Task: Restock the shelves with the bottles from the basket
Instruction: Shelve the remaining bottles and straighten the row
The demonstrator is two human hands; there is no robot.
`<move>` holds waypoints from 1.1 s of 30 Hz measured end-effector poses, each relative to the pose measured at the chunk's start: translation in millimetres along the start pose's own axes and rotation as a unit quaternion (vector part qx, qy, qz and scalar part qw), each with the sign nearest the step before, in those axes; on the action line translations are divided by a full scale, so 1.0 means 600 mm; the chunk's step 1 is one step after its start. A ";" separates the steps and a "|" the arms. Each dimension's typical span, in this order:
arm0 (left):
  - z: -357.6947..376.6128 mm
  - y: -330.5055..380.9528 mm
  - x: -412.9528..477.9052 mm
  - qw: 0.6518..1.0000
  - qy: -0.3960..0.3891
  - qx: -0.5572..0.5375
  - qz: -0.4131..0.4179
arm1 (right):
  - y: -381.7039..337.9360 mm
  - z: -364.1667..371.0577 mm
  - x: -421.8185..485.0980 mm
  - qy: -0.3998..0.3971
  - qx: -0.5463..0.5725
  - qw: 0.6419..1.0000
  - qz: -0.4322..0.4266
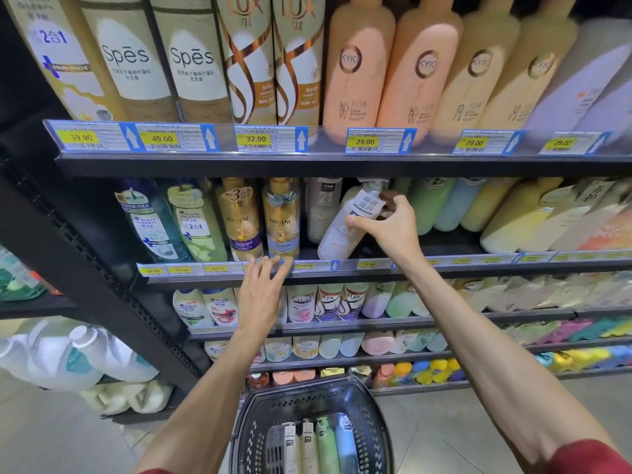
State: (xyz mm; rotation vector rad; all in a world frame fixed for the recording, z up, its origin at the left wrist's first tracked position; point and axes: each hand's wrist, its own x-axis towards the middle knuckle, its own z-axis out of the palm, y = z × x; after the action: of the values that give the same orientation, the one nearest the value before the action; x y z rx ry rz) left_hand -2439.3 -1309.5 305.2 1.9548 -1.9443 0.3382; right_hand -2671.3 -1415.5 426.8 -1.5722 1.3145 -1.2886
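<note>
Head view: restocking looks partway done, the right hand (390, 224) gripping a tilted white bottle (342, 227) at the middle shelf (444, 268), the left hand (263, 289) resting straight-fingered on its edge, several bottles (309, 446) waiting in the near basket (251, 436).

There is one camera, on the person's head. It looks forward and a bit down, very close to the shelves (342, 165), and sees the basket (307, 393) low by the floor (51, 439).
</note>
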 end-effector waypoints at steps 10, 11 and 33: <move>0.006 -0.002 0.000 1.000 0.018 -0.020 -0.008 | -0.019 0.033 0.028 -0.109 -0.098 0.988 -0.042; 0.007 -0.003 0.000 1.000 0.019 -0.021 -0.007 | -0.022 0.034 0.029 -0.113 -0.103 0.987 -0.047; 0.011 -0.001 0.001 1.000 0.018 -0.011 -0.008 | 0.005 0.049 0.028 -0.126 -0.229 0.965 0.005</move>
State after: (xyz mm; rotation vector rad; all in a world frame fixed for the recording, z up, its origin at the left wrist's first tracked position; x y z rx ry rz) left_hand -2439.0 -1312.7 299.5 1.9366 -1.9014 0.3439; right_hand -2644.0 -1434.7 420.5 -1.9618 1.5195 -0.7724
